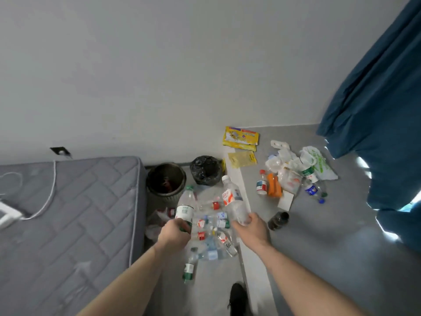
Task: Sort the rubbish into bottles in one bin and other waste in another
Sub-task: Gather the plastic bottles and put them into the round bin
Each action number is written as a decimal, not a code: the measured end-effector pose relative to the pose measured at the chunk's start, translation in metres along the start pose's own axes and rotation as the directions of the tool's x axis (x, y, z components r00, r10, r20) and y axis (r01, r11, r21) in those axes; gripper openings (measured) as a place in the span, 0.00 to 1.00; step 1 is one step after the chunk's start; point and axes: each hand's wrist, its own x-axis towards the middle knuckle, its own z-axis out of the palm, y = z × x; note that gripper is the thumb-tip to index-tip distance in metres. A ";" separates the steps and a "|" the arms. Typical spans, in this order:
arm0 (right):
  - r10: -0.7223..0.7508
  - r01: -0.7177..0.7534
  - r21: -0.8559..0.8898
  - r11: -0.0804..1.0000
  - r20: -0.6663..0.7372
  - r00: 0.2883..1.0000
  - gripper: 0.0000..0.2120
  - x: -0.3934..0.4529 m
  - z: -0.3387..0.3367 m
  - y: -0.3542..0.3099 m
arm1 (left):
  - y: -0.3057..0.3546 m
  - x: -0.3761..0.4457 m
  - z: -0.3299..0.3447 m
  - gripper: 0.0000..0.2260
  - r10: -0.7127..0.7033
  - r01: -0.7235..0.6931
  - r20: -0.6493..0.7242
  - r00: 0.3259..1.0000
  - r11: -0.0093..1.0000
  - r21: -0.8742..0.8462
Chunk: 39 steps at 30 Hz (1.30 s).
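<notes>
Grey quilted mattress [68,213] fills the left side, white cable [49,192] trailing across it to a white device [6,214] at the left edge. Dark wall socket [60,151] just above the mattress on the plain white wall [159,65]. Blue curtain [382,99] hangs at right, light showing at its hem. Grey floor [330,247]. Black shoe [238,298] at the bottom edge.

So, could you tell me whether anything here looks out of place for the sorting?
Yes: a few bottles, such as the blue-labelled bottle, lie mixed into the bags and wrappers on the right, apart from the main bottle pile by the two bins.
</notes>
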 end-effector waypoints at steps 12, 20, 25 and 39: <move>0.005 0.014 -0.084 0.996 0.220 0.975 0.26 -0.028 0.098 -0.092 | -0.067 0.024 -0.100 0.10 -0.124 0.123 -0.032 0.992 0.992 -0.025; 0.030 -0.002 -0.102 0.995 0.270 0.962 0.21 0.010 0.120 -0.140 | -0.058 0.078 -0.120 0.09 -0.146 0.144 -0.007 0.989 0.984 -0.106; 0.075 -0.050 -0.100 0.994 0.264 0.962 0.25 0.043 0.133 -0.164 | -0.053 0.130 -0.133 0.08 -0.123 0.128 0.044 0.991 0.983 -0.128; 0.155 -0.139 -0.077 0.987 0.260 0.953 0.27 0.132 0.172 -0.209 | -0.039 0.269 -0.167 0.07 -0.179 0.188 0.110 0.978 0.979 -0.080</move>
